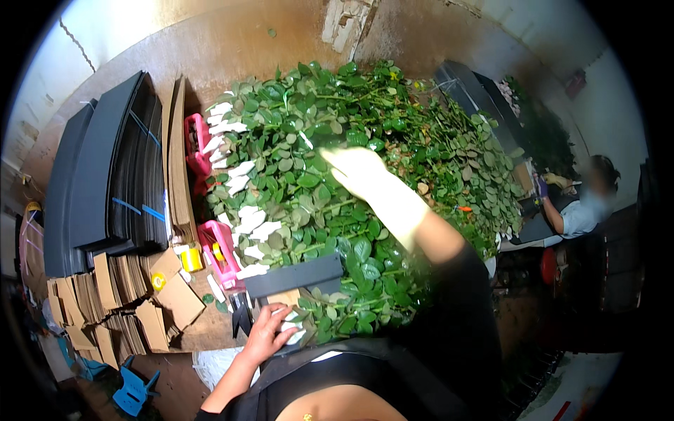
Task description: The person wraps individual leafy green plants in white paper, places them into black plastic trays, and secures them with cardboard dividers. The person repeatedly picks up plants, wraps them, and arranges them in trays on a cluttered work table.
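My left hand [264, 335], bare, is at the table's near edge with its fingers curled round a white-sleeved flower head [292, 327] at the end of a leafy stem. Just beyond it, a dark grey board [295, 275] stands along the near side of the stems. My right hand [359, 174], in a pale yellow glove, reaches across a wide heap of leafy green stems [309, 182]. Glare and motion blur its fingertips, so their grip is unclear. Several white-sleeved heads [251, 219] line the heap's left side.
Pink plastic holders [219, 252] stand left of the heap. Farther left are stacked black cardboard sheets [105, 161], brown cardboard pieces [133, 302] and a yellow tape roll [191, 259]. A blue stool [135, 390] is on the floor. Another person [579, 214] works at the right.
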### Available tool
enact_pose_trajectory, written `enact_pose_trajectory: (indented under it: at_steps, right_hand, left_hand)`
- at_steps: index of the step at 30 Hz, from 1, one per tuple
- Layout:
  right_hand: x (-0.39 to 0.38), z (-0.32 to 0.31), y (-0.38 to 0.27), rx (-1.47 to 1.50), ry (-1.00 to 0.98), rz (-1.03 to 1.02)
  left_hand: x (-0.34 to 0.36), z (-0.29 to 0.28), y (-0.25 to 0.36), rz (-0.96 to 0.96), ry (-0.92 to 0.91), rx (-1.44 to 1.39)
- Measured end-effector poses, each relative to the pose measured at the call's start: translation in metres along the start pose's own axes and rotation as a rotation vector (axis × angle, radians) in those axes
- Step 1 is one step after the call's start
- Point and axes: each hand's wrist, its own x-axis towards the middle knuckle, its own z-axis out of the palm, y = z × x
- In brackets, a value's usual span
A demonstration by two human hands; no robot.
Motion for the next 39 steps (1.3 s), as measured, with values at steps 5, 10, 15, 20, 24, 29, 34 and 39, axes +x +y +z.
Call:
enact_pose_trajectory:
  at_steps: [5, 10, 15, 20, 24, 29, 34, 39]
  right_hand:
    - [0.129, 0.087, 0.055, -0.375, 0.197, 0.060]
    - [0.133, 0.122, 0.048, -0.455, 0.034, 0.084]
    - [0.027, 0.058, 0.000, -0.256, -0.475, 0.028]
    - [-0.028, 0.053, -0.002, -0.230, -1.060, 0.081]
    - [0.009, 0.038, 0.044, 0.161, -0.694, -0.061]
    - [0.160, 0.033, 0.070, 0.004, -0.205, 0.203]
    - [0.252, 0.084, 0.122, -0.202, 0.015, 0.270]
    - [0.270, 0.130, 0.128, -0.263, -0.050, 0.462]
  left_hand:
    - [0.002, -0.005, 0.009, -0.070, -0.016, -0.031]
    - [-0.003, 0.000, 0.002, -0.141, -0.014, -0.075]
    - [-0.007, 0.008, -0.005, -0.133, 0.017, -0.101]
    - [-0.001, 0.005, -0.007, -0.084, 0.005, -0.100]
    - [-0.005, 0.008, -0.012, -0.116, 0.000, -0.110]
    - [-0.001, 0.001, -0.008, -0.135, -0.040, -0.057]
    - [-0.003, -0.002, -0.009, -0.154, -0.090, -0.145]
    - [-0.009, 0.002, -0.020, -0.169, -0.112, -0.163]
